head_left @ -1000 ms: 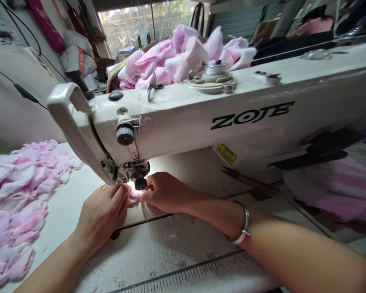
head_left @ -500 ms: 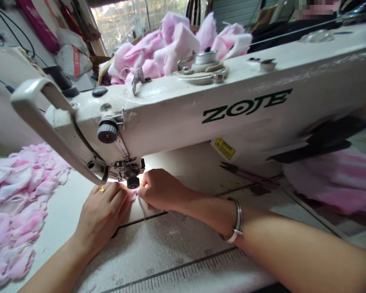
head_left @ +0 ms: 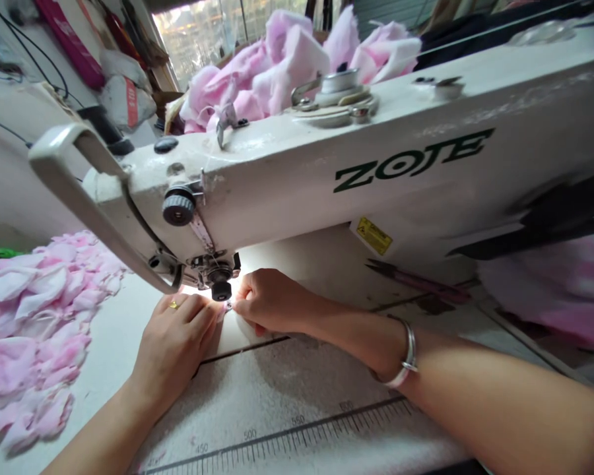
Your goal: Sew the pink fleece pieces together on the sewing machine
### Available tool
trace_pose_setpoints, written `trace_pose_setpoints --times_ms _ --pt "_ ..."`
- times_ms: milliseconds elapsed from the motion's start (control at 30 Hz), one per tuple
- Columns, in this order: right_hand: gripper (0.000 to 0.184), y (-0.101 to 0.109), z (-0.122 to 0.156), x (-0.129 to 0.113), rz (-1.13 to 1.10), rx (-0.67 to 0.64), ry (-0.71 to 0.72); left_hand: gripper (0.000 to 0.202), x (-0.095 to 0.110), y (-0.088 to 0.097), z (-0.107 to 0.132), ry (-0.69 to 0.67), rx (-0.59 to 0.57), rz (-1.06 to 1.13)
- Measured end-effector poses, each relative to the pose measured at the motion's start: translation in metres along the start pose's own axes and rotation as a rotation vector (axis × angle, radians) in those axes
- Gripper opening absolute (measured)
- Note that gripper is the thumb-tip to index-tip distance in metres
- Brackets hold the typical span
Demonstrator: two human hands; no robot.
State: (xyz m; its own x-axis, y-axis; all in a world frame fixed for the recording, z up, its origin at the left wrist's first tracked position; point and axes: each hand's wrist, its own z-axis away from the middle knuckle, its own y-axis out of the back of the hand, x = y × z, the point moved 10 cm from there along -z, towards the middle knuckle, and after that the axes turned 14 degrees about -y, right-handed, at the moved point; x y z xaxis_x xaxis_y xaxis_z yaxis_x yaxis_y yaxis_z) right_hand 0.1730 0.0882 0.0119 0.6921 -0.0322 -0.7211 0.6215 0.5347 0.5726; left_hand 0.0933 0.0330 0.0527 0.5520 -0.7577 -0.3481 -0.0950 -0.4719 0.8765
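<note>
A white sewing machine [head_left: 277, 165] lettered ZOJE stretches across the view, its lamp lighting the needle area. Just left of the presser area, my left hand [head_left: 175, 343], with a ring, rests on the bed with its fingers bent together at a small piece of pink fabric [head_left: 228, 307]. On the other side my right hand [head_left: 272, 300], with bracelets at the wrist, is closed in a pinch at the fabric's edge. Most of the fabric and the fingertips are hidden by the hands and the black needle-clamp knob [head_left: 222, 291].
Pink-and-white fabric pieces [head_left: 34, 336] are heaped at the left, and another heap [head_left: 277, 66] stands behind the machine. Thread snips [head_left: 416, 280] lie under the arm. More pink cloth [head_left: 549, 290] is at the right. A printed ruler [head_left: 277, 432] runs along the front edge.
The view has shifted slightly, so the machine sits a little farther right. Less pink fabric shows between my hands. Both hands stay close beside the needle area.
</note>
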Motion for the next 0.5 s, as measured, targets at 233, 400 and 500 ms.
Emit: trace_pose_setpoints --times_ms 233,400,500 --pt "0.020 0.000 -0.008 0.007 -0.004 0.031 -0.045 0.021 0.002 -0.004 0.002 -0.031 -0.046 -0.005" --pt "0.023 0.000 -0.009 0.010 -0.021 0.055 -0.084 0.027 0.001 -0.006 0.003 -0.023 -0.059 0.022" --pt "0.027 0.000 -0.007 0.007 -0.008 0.050 -0.090 0.028 0.000 -0.009 0.003 -0.017 -0.092 0.040"
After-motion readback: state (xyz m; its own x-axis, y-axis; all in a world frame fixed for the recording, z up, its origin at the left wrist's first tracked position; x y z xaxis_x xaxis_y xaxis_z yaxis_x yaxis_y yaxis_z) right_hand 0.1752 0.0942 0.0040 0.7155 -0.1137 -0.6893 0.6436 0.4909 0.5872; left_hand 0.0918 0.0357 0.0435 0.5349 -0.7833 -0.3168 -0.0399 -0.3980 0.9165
